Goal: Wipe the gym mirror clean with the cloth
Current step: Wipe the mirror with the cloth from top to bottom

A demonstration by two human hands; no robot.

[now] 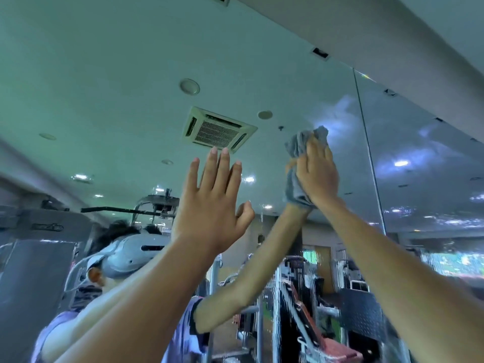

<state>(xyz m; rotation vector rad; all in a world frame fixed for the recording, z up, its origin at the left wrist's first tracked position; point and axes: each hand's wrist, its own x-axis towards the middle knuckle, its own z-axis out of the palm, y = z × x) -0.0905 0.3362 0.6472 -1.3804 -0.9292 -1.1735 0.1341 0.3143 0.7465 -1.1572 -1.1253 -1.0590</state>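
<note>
Head view, looking up along 2 raised bare forearms toward a wall mirror.

Left hand: seen from the back, held up flat toward the glass, 4 fingers straight and close together, thumb out to the side. Its grip is open and holds nothing. Whether the palm touches the glass cannot be told.

Right hand: raised slightly higher, well apart from the left hand. Its fingers lie fairly straight over the cloth and press it on the glass, so the grip is spread flat, not clenched. The thumb is hidden.

Cloth: grey, bunched, between the right palm and the mirror. Folds stick out above the fingertips and hang below the heel of the hand.

Mirror: 2 panels meet at a vertical seam, just right of the cloth. A pale smear lies on the glass above and right of the cloth. Thin wet streaks run down the lower part.

Reflection: the person's arms and a headset, a square ceiling vent above the left fingertips, round ceiling lights, and gym machines low in the frame.
</note>
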